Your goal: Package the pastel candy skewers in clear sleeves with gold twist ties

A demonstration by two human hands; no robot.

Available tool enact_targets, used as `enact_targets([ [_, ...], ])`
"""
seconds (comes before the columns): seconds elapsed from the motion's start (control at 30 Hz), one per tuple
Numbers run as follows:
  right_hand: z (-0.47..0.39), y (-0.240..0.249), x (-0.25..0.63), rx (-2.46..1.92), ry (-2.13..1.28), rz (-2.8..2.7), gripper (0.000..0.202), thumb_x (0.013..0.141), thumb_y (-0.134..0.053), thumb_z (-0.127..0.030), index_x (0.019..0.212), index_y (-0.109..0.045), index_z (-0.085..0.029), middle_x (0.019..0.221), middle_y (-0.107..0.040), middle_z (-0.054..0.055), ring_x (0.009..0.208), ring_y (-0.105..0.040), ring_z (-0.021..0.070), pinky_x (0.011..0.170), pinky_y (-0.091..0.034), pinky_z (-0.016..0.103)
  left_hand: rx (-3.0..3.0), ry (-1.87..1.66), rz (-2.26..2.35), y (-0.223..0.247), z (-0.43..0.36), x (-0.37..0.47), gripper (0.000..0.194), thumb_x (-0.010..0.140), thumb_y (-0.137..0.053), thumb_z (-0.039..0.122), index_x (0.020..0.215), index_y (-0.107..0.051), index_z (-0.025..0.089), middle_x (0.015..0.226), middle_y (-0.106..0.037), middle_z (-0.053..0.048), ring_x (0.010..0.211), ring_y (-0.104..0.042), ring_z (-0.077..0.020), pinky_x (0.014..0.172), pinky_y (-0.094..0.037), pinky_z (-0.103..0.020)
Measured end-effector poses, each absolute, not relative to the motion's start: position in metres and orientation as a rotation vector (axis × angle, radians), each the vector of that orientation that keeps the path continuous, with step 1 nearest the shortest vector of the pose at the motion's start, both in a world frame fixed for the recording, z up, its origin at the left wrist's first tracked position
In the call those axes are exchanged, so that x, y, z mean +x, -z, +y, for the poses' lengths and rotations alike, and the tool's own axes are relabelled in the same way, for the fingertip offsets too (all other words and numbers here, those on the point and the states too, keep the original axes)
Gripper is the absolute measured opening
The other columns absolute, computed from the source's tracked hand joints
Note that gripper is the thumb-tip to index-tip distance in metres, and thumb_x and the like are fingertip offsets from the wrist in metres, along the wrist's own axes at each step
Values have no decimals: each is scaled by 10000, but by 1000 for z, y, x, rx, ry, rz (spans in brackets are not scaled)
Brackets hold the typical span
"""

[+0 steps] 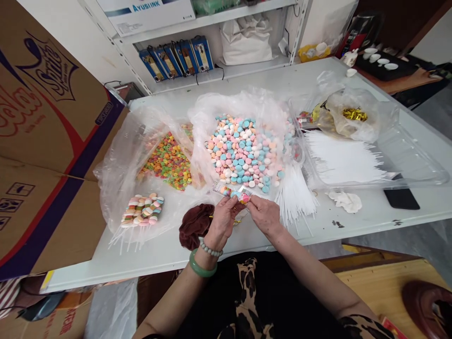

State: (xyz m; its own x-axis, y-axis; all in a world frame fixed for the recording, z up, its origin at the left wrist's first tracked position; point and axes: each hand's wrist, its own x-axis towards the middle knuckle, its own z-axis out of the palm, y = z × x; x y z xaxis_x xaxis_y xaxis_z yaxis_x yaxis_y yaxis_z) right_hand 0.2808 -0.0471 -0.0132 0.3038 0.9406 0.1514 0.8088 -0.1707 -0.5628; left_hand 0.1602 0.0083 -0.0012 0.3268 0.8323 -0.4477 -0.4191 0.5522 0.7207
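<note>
Both hands meet near the table's front edge, around a small clear wrapper with coloured candies [228,191] inside. My left hand [225,217] pinches its lower side, fingers closed. At its right end, my right hand [264,213] grips the wrapper with closed fingers. Just beyond lies an open plastic bag of pastel round candies [240,150]. Further left is a bag of small ring candies [169,160]. Several candy-covered sticks [143,209] lie at the front left. White sticks [295,195] fan out right of my right hand.
A tall cardboard box [52,141] stands at the left. A dark red cloth [196,226] lies beside my left hand. At the right are a clear tray of white sticks [344,157], a black phone [401,198] and a bag with gold ties [355,114]. Shelves rise behind.
</note>
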Motion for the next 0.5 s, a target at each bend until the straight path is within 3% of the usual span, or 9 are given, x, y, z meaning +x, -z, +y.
enact_targets([
  [0.17, -41, 14, 277, -2071, -302, -1575, 239, 893, -491, -287, 700, -607, -208, 639, -640, 53, 592, -530, 161, 564, -220, 297, 511, -892, 903, 4, 5, 162, 292, 663, -822, 265, 883, -653, 173, 867, -703, -12, 750, -635, -117, 762, -496, -270],
  [0.37, -53, 17, 292, -1854, -723, -1417, 217, 869, -497, -323, 704, -609, -238, 701, -640, -4, 661, -549, 162, 608, -317, 272, 492, -947, 991, 7, 17, 151, 323, 602, -847, 210, 850, -645, 167, 804, -688, 1, 728, -629, -116, 783, -504, -296],
  [0.5, -55, 27, 289, -1738, -1036, -1159, 163, 785, -541, -316, 663, -612, -234, 576, -584, -34, 582, -513, 148, 582, -348, 261, 578, -868, 934, 6, 23, 144, 338, 648, -831, 260, 921, -647, 186, 851, -686, 0, 724, -620, -115, 760, -505, -295],
])
